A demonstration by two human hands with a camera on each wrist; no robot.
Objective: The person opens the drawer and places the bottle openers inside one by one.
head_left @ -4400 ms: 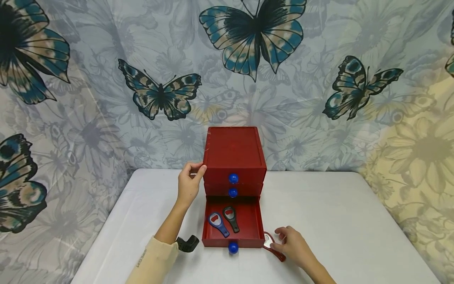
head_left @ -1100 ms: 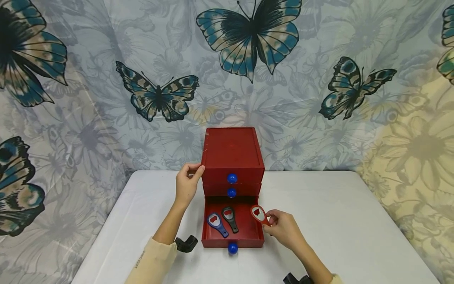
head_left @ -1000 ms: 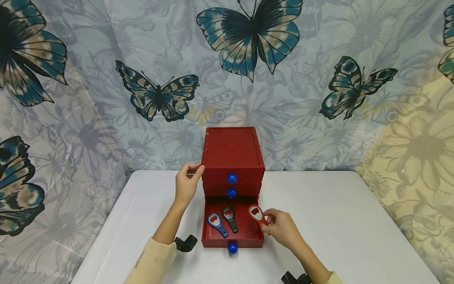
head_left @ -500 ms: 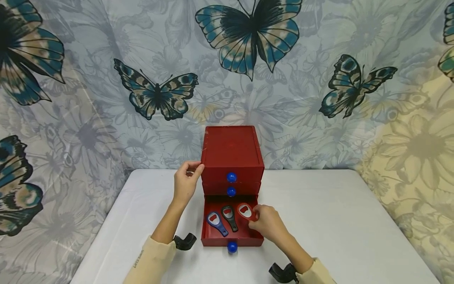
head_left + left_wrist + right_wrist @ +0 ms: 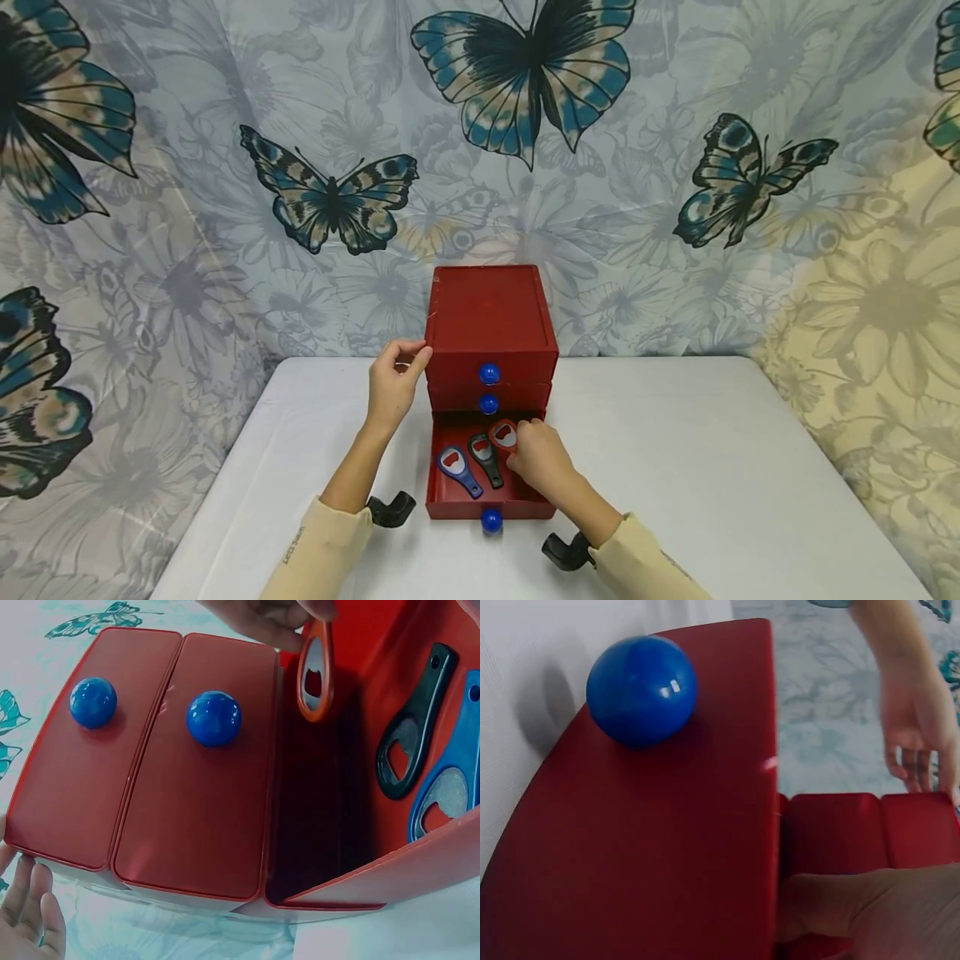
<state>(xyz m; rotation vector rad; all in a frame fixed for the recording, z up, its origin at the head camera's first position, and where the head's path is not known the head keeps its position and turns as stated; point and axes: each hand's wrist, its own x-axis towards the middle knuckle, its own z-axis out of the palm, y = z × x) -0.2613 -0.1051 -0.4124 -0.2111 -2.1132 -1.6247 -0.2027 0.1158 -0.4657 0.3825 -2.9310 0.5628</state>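
Observation:
A red bottle opener hangs over the pulled-out bottom drawer, its handle pinched by my right hand. In the left wrist view the red opener points head down, close to the drawer's back. Blue and black bottle openers lie side by side inside, left of the red one. My left hand touches the left side of the red drawer cabinet near its top front corner, fingers relaxed. In the right wrist view the drawer front hides the opener.
Two upper drawers are closed, with blue knobs on their fronts. The bottom drawer's blue knob faces the near edge. A white-covered table carries the cabinet, and a butterfly-print cloth hangs behind.
My right hand picked up the red bottle opener from the table beside the drawer, then carried it left over the drawer, beside the black one. My left hand stayed at the cabinet.

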